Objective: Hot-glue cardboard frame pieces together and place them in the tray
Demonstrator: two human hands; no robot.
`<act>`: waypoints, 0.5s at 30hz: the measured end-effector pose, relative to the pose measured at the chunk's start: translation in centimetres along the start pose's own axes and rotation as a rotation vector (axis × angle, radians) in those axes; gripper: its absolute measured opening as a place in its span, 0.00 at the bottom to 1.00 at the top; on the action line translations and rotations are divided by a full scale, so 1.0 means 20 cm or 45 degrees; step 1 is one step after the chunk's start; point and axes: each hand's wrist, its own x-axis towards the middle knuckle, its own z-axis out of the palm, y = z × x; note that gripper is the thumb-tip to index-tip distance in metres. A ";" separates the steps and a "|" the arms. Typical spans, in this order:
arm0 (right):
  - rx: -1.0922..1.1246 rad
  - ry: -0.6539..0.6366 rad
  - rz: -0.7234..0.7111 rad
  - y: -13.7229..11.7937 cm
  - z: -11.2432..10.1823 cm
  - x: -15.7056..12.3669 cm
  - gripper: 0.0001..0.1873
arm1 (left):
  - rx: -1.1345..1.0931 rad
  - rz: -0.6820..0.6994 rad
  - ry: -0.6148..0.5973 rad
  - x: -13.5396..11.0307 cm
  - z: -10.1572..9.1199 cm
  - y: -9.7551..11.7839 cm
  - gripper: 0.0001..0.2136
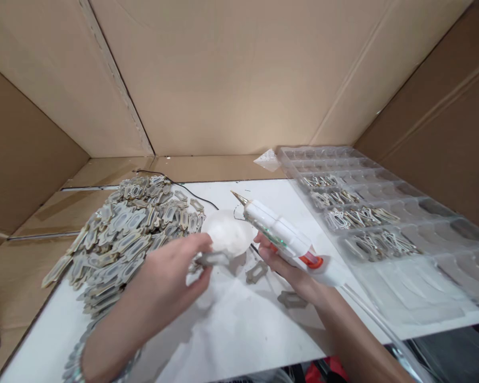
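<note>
Between the thumb and fingers of my left hand [171, 271] is a small grey frame-shaped plate [216, 259]. My right hand [281, 266] is wrapped round a white glue gun [279, 229], its metal nozzle pointing up and to the left, a green light showing on its side. Just beyond my left fingertips lies a pale, rounded white thing [228, 229], whose kind I cannot make out. Two loose plates lie on the white tabletop near my right hand: one frame-shaped plate [256, 272] and another grey plate [292, 299] partly by my wrist.
A large heap of similar plates [131, 223] spreads over the left side. At right stands a clear compartment tray [407, 298], several compartments holding small parts [363, 217]. A black cord [187, 189] runs behind the heap. Cardboard walls [239, 80] enclose the back and sides.
</note>
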 end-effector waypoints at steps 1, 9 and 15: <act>-0.018 -0.007 -0.009 0.00 0.00 0.00 0.11 | 0.083 0.003 0.115 0.01 -0.04 -0.03 0.11; -0.096 -0.167 -0.195 0.01 0.03 -0.01 0.07 | 0.362 -0.043 0.532 0.05 -0.07 -0.11 0.11; -0.153 -0.234 -0.233 0.06 0.06 -0.03 0.03 | 0.196 -0.163 0.553 0.02 -0.05 -0.10 0.09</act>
